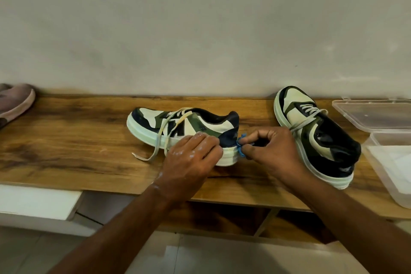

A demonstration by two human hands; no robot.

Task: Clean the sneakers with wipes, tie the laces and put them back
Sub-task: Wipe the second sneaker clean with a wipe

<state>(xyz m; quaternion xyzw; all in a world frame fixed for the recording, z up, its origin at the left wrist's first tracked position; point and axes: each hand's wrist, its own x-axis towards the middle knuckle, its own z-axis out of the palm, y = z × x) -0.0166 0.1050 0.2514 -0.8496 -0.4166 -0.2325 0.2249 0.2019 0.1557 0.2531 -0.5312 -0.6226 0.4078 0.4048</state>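
I have my left hand lying on the near sneaker, fingers straight and pressed on its side by the heel, steadying it on the tabletop. My right hand pinches a small blue wad, which I take for a wipe, against the heel of that sneaker. The shoe looks light, with a stiff sole and softer upper, so I judge the heel and sole rim the best places to hold; my left hand looks wet, so it may slip. Its laces hang loose over the side and could snag. The second sneaker stands just beside my right wrist, crowding it. An open clear box sits at the right edge, and a pink shoe lies well apart on the left.
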